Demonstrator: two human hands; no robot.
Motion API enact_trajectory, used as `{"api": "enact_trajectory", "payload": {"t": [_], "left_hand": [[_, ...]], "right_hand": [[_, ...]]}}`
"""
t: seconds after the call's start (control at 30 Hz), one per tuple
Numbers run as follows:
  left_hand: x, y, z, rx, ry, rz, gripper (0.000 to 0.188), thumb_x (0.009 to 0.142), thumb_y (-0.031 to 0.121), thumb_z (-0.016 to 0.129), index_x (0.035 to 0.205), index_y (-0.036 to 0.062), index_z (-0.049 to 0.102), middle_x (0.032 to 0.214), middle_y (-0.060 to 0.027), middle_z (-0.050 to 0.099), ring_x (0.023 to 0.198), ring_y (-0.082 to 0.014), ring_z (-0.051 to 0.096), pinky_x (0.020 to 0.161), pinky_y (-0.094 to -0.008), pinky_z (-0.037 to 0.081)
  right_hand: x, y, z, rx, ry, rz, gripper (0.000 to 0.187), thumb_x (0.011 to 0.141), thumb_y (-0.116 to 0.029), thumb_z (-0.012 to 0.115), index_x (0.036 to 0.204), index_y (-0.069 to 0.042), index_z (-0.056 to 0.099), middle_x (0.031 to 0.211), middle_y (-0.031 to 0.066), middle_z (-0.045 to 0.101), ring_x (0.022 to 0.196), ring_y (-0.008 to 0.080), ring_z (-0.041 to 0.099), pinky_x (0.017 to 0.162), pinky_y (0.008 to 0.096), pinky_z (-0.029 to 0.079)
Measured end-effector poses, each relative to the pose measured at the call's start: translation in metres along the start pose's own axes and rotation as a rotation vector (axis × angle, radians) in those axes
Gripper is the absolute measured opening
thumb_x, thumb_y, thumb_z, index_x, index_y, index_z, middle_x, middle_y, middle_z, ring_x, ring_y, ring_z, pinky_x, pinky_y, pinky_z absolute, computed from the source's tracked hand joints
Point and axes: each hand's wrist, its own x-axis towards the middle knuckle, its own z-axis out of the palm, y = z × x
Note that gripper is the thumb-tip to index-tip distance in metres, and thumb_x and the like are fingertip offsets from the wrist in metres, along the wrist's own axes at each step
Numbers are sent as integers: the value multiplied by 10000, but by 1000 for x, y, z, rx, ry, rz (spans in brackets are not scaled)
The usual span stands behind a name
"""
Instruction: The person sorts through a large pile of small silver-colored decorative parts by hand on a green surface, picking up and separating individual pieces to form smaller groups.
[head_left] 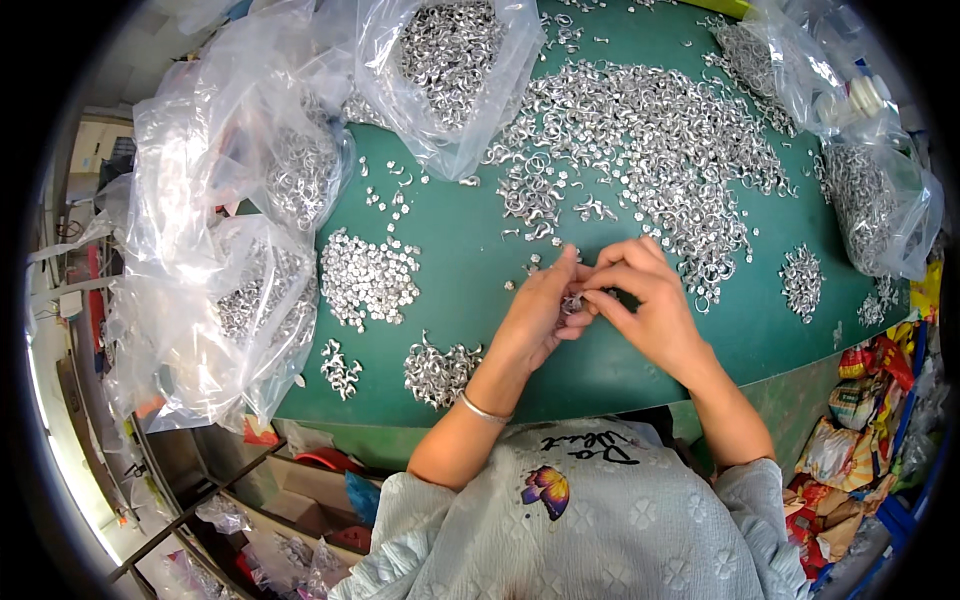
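Note:
My left hand (540,312) is curled, palm up, around a few small silver metal pieces (572,304) near the front of the green table. Just to its right, my right hand (648,298) pinches thumb and forefinger together at those pieces. Fingers hide most of what the pinch holds, and the pieces are too small to name exactly. Beyond both hands spreads a large heap of curved, ring-like silver metal parts (660,150). A few loose bits lie close to my left fingertips.
Left on the green table (450,235) sit a pile of flower-shaped silver pieces (368,278) and a mound of curved parts (440,372). Clear plastic bags (215,290) of parts line the left side. Another bag (875,215) stands at right, beside a small pile (802,282).

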Motion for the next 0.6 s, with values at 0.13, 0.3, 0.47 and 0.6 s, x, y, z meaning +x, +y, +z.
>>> {"api": "enact_trajectory", "payload": {"t": [0.13,0.3,0.47,0.6], "left_hand": [[4,-11,-22,149,-65,192,321,944,296,497,977,-15,567,653,-7,477,491,-58,335,402,-183,238],[16,14,4,1126,400,773,189,857,198,617,927,23,617,627,-54,552,500,-136,492,440,-272,381],[53,24,9,1557,551,934,150,776,157,668,865,43,629,749,-129,634,645,-317,601,562,-401,464],[49,22,7,1619,554,874,160,761,160,678,865,52,622,824,-130,645,696,-326,611,605,-413,473]], "right_hand": [[16,26,-14,-243,103,-3,132,722,-65,686,842,-39,639,917,64,572,870,250,511,774,347,401],[31,40,-9,-606,105,-89,185,720,-60,676,898,-31,632,1034,77,544,991,260,479,808,370,373],[20,45,-19,-466,114,-72,191,711,-28,668,900,-40,638,961,72,574,941,257,501,800,363,376],[31,53,-31,-492,206,-84,185,710,-17,665,890,-55,653,876,62,580,870,240,515,773,354,379]]}}
